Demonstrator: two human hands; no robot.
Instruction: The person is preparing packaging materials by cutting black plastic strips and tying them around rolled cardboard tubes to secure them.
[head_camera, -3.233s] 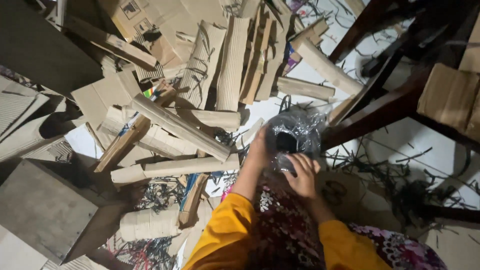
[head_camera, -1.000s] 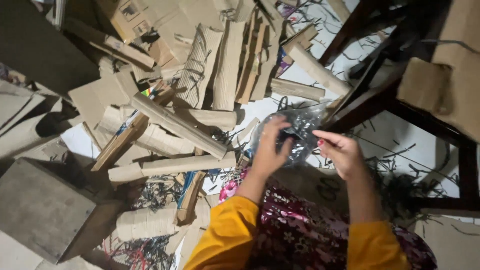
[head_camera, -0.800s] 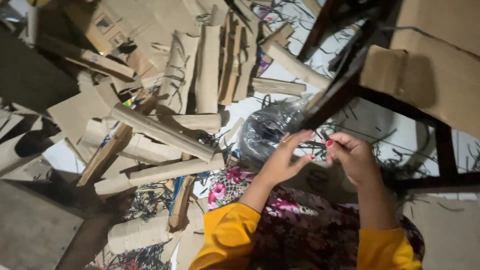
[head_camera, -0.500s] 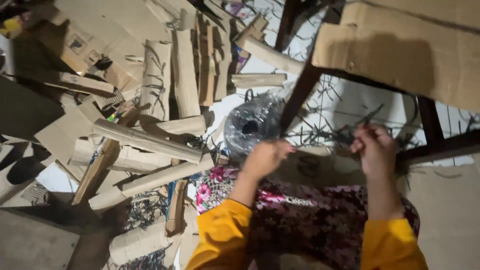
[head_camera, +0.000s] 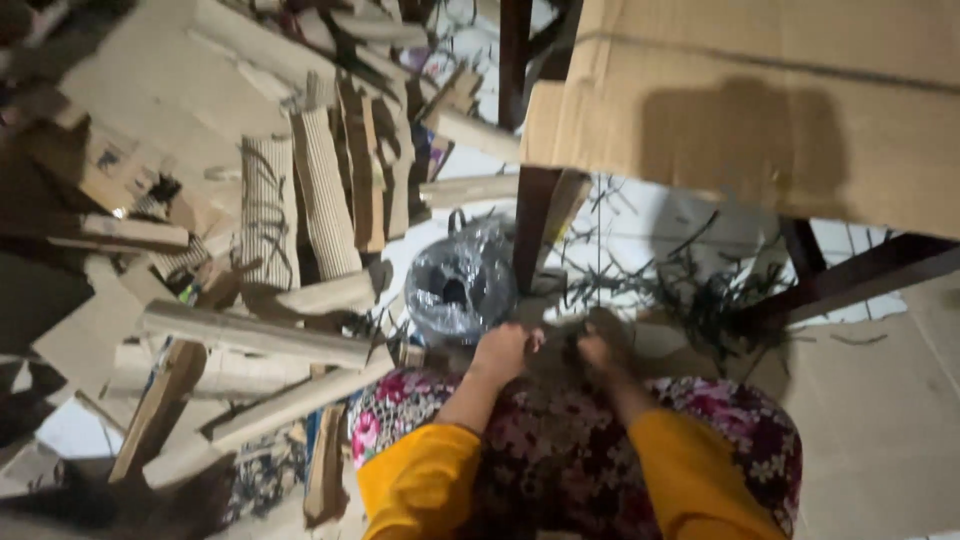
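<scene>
Rolled and folded corrugated cardboard strips (head_camera: 300, 345) lie heaped on the left, reaching to the far side. A large flat cardboard sheet (head_camera: 780, 110) fills the far right, resting over dark wooden frame legs (head_camera: 530, 220). Thin dark shreds (head_camera: 720, 295) scatter across the white tiled floor (head_camera: 650, 225) beneath.

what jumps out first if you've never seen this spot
The heap of rolled and flat cardboard pieces filling the left side, then the shiny plastic-wrapped spool on the floor at centre. Just below it the left hand and right hand meet close together over a flowered lap, under a big cardboard sheet top right.
</scene>
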